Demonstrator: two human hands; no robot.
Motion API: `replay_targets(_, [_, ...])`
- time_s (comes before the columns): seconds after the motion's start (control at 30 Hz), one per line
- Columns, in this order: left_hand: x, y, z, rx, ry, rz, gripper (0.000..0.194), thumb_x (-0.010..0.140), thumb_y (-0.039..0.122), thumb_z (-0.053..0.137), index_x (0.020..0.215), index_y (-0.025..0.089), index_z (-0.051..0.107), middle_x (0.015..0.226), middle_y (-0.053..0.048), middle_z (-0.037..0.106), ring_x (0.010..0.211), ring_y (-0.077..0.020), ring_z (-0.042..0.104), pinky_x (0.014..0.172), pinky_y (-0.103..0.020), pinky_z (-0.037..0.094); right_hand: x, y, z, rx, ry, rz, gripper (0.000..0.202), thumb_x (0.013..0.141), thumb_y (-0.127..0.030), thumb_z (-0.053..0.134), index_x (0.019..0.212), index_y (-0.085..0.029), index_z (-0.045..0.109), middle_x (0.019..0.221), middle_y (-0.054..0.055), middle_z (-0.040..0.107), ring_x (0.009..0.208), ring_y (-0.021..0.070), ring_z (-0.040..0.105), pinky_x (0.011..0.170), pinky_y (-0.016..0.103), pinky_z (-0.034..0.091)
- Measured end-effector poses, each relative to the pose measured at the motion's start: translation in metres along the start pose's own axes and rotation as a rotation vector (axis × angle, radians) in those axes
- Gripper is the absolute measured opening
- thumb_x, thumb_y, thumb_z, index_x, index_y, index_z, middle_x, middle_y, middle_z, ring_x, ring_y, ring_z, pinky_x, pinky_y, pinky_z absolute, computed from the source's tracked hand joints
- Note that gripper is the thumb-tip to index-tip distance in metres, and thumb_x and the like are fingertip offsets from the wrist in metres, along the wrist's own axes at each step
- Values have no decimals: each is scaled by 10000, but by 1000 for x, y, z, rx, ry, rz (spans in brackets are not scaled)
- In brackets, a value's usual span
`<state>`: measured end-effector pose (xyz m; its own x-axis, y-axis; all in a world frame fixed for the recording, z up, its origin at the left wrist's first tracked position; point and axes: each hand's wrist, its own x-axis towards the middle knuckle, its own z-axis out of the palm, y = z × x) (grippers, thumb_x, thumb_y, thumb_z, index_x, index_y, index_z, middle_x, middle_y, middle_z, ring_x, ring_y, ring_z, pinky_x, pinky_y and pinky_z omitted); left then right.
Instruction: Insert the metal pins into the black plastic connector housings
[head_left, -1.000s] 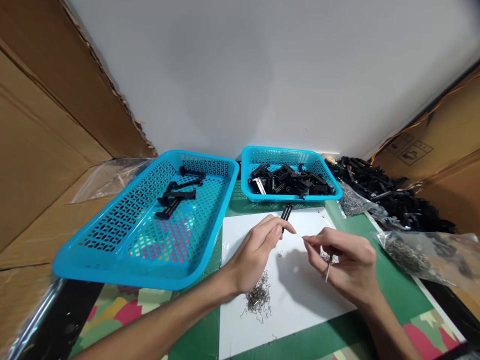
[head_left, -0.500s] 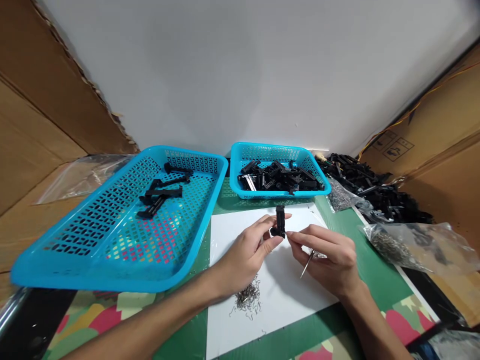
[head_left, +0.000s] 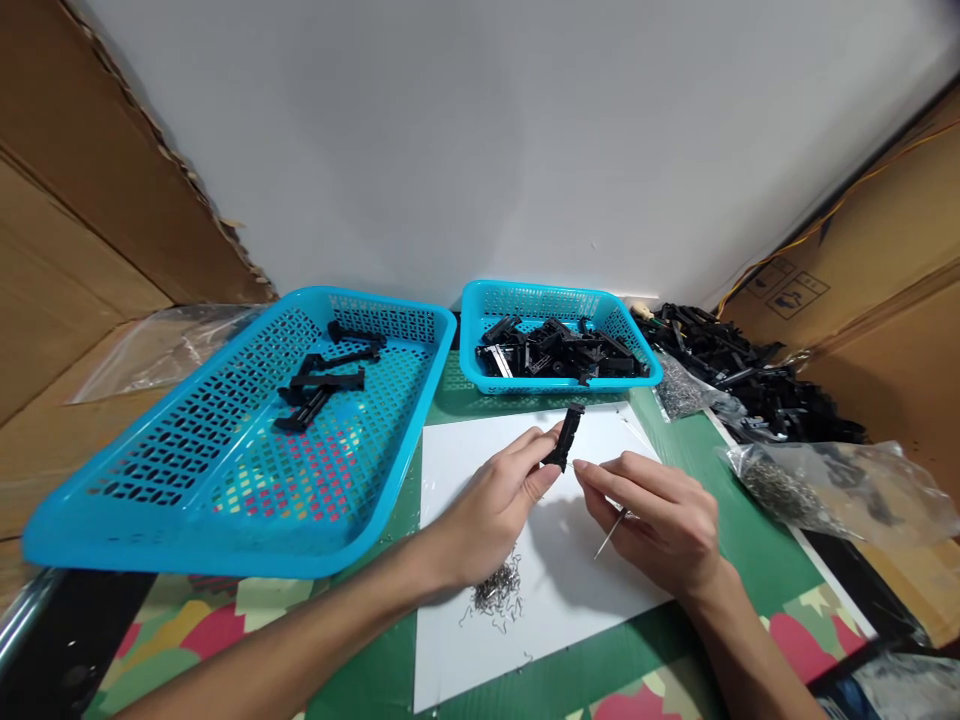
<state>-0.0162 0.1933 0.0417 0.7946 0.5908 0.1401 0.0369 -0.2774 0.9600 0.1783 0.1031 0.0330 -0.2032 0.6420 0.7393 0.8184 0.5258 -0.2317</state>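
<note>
My left hand point(head_left: 499, 495) is closed around the lower end of a black plastic part point(head_left: 568, 435), which tilts to the right over the white sheet point(head_left: 465, 665). Close by on the right, my right hand point(head_left: 656, 515) is closed, its thumb and index finger pinched at the part's lower end. A thin metal rod point(head_left: 610, 535) sticks out below its fingers. Something small and pale shows at the fingertips, too small to name. Beneath my left wrist lies a pile of small bent wire pieces point(head_left: 499, 590).
A large blue basket point(head_left: 187, 560) at left holds several black parts point(head_left: 319, 385). Behind the sheet, a smaller blue basket point(head_left: 469, 340) is filled with more. To the right are a heap of black parts point(head_left: 765, 380) and a clear bag of metal pieces point(head_left: 780, 490). Cardboard point(head_left: 892, 300) flanks both sides.
The black part has turned in my left hand, from upright to leaning right. My right hand has shifted slightly, and the metal rod's end has moved a little left.
</note>
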Motion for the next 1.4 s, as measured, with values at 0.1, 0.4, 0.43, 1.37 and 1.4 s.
replay_targets(0.1, [0,0,0,13,-9,-1,445,1129,346,440,1555,274,545,1498,-83,591,1411,-268,514,1227,-419,379,-1,1,1,4,-6,12,308,919,24,654,1138,-174,743,733,11,676,608,119,583,561,247,451])
replay_targets(0.4, [0,-3,0,30,-43,21,445,1127,294,433,1558,290,541,1501,-55,593,1394,-241,534,1212,-366,399,4,-1,0,70,-61,81,182,941,-15,675,982,-143,798,738,41,725,609,125,632,543,252,448])
replay_targets(0.43, [0,-3,0,34,-45,22,443,1125,289,436,1554,290,546,1505,-53,591,1403,-241,530,1215,-364,395,4,0,0,96,-61,97,180,938,-17,679,977,-145,801,746,44,732,619,127,646,552,249,458])
replay_targets(1.37, [-2,4,-7,-414,-74,-209,177,1070,399,469,1167,250,468,922,-10,646,721,-151,421,659,-285,300,4,6,-7,91,-125,183,204,979,-55,649,965,-202,790,796,12,734,620,109,639,566,235,445])
replay_targets(1.4, [-2,5,-5,-313,-49,-177,191,1065,405,495,1169,245,496,1005,-26,657,800,-167,471,719,-297,353,3,7,-7,87,-135,208,187,980,-72,657,962,-200,792,790,9,726,620,110,636,574,235,447])
